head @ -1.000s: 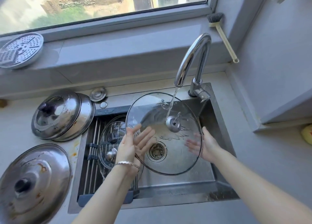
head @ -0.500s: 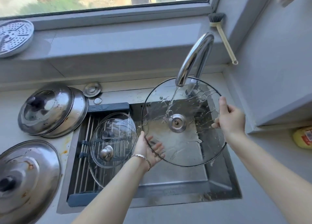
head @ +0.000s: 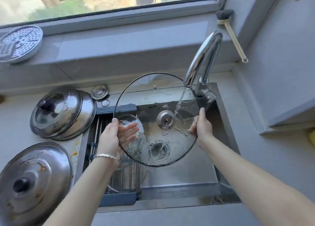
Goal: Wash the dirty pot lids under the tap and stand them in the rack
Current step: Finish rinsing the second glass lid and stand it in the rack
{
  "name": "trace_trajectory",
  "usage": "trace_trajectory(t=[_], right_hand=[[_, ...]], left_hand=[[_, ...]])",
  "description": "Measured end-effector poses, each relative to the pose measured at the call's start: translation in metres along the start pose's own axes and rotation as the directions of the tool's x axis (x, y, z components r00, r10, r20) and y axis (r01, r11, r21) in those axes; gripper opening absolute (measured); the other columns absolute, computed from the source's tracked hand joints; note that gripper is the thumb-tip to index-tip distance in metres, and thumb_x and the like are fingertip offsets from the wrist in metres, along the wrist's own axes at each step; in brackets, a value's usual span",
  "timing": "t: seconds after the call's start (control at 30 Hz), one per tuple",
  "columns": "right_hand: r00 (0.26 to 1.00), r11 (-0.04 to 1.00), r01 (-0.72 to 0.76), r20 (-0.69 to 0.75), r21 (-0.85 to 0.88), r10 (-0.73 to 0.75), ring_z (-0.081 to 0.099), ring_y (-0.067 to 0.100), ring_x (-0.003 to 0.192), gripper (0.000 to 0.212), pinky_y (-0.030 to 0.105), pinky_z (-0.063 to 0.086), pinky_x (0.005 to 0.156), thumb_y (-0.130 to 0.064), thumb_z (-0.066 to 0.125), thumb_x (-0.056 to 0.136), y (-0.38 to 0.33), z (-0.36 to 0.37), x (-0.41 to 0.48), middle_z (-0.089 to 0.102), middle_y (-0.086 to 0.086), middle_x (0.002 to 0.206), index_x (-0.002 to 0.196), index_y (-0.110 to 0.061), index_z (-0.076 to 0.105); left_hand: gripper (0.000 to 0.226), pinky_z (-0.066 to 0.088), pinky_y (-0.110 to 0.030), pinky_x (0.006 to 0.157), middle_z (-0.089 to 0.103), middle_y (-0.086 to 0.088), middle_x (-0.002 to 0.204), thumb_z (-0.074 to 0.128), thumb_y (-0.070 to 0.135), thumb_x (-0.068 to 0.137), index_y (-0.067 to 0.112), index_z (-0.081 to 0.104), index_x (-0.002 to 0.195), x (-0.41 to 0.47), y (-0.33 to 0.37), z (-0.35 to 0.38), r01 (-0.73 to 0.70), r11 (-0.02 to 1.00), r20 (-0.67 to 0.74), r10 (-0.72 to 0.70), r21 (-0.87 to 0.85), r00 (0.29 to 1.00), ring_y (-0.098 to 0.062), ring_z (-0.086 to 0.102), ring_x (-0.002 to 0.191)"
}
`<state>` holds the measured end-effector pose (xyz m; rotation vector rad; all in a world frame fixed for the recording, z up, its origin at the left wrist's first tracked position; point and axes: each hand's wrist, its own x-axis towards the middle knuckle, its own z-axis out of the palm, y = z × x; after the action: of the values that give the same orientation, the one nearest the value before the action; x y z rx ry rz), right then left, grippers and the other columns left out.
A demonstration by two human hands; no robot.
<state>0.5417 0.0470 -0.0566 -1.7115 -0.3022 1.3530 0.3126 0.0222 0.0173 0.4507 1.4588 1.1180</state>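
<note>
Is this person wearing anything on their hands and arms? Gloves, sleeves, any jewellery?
No gloves and no sleeves are in view. The left hand and the right hand are bare, and so are both forearms as far as the picture's edge. The only thing worn is a thin silvery bracelet round the left wrist. No ring or watch shows.

Daylight came through a wide window (head: 102, 0) above a grey sill (head: 127, 43). A grey wall (head: 281, 55) rose on the right beside a pale countertop (head: 247, 116).

The grey counter (head: 252, 154) carries stacked steel lids (head: 58, 111) and a big lid (head: 34, 179) (rust-stained) beside the sink (head: 187, 174).
</note>
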Motion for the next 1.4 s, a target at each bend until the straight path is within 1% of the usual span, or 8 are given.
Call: trace_trajectory(t=[0.23,0.47,0.73,0.83,1.0,1.13,1.33,1.4], right_hand=[[0.942,0.962,-0.236,0.212,-0.134,0.260,0.054,0.017,0.055,0.058,0.026,0.048,0.058,-0.057,0.026,0.095,0.034,0.020,0.000,0.053,0.004,0.062,0.080,-0.013,0.060],[0.962,0.929,-0.032,0.241,-0.370,0.129,0.059,0.024,0.103,0.039,0.033,0.047,0.086,-0.033,0.033,0.101,0.000,-0.011,0.020,0.060,0.014,0.120,0.124,-0.008,0.053],[0.975,0.909,0.000,0.203,-0.417,0.093,0.055,0.013,0.068,0.023,0.021,0.043,0.059,-0.023,0.039,0.099,-0.001,-0.052,0.026,0.061,0.004,0.081,0.103,-0.011,0.058],[0.983,0.918,0.021,0.173,-0.397,0.053,0.055,0.015,0.070,0.021,0.021,0.044,0.061,-0.018,0.044,0.096,-0.003,-0.053,0.026,0.060,0.007,0.085,0.104,-0.007,0.060],[0.993,0.951,0.113,0.065,-0.287,-0.099,0.052,0.022,0.111,0.048,0.043,0.041,0.103,-0.030,0.051,0.088,-0.026,-0.037,0.033,0.050,0.004,0.116,0.134,-0.014,0.043],[0.994,0.987,0.105,-0.003,-0.118,-0.106,0.052,0.018,0.085,0.021,0.050,0.035,0.107,-0.018,0.045,0.091,-0.048,-0.018,0.034,0.055,0.002,0.087,0.107,-0.014,0.057],[0.995,0.998,0.044,-0.094,0.047,-0.039,0.057,0.025,0.099,0.023,0.047,0.035,0.108,-0.001,0.042,0.091,-0.063,0.001,0.032,0.058,0.006,0.095,0.109,0.002,0.057],[0.997,0.998,0.025,-0.081,0.053,-0.021,0.051,0.031,0.119,0.031,0.046,0.034,0.109,0.002,0.044,0.089,-0.068,0.005,0.029,0.058,0.015,0.118,0.118,0.005,0.053]], left_hand=[[0.035,0.058,-0.025,0.053,0.071,-0.002,0.060,0.036,0.033,0.096,0.009,0.046,0.072,-0.028,0.019,0.009,-0.351,0.924,-0.030,0.360,0.152,0.933,-0.015,0.069,0.053],[0.033,0.057,-0.023,0.058,0.071,-0.001,0.061,0.042,0.041,0.084,0.011,0.047,0.073,-0.031,-0.010,0.042,-0.497,0.865,-0.014,0.499,0.073,0.867,-0.015,0.069,0.056],[0.034,0.057,-0.028,0.060,0.071,-0.001,0.060,0.042,0.037,0.091,0.008,0.046,0.073,-0.023,-0.011,0.078,-0.590,0.806,-0.168,0.577,-0.042,0.800,-0.019,0.069,0.056],[0.032,0.056,-0.026,0.060,0.070,0.000,0.058,0.038,0.028,0.097,0.010,0.045,0.071,-0.023,-0.001,0.075,-0.618,0.785,-0.215,0.596,-0.046,0.773,-0.016,0.068,0.054],[0.036,0.056,-0.025,0.056,0.071,-0.001,0.058,0.038,0.033,0.097,0.010,0.048,0.071,-0.026,0.013,0.058,-0.533,0.846,-0.237,0.514,-0.017,0.824,-0.017,0.069,0.054],[0.038,0.058,-0.026,0.055,0.070,-0.005,0.057,0.039,0.033,0.097,0.008,0.048,0.070,-0.030,0.013,0.046,-0.382,0.924,-0.233,0.374,0.013,0.898,-0.018,0.068,0.051],[0.038,0.057,-0.023,0.051,0.070,-0.006,0.056,0.040,0.029,0.097,0.007,0.048,0.067,-0.037,0.006,0.038,-0.294,0.952,-0.185,0.304,0.080,0.934,-0.017,0.067,0.047],[0.037,0.057,-0.024,0.052,0.070,-0.007,0.056,0.041,0.028,0.097,0.007,0.048,0.068,-0.039,0.006,0.038,-0.276,0.957,-0.167,0.288,0.091,0.943,-0.016,0.066,0.047]])
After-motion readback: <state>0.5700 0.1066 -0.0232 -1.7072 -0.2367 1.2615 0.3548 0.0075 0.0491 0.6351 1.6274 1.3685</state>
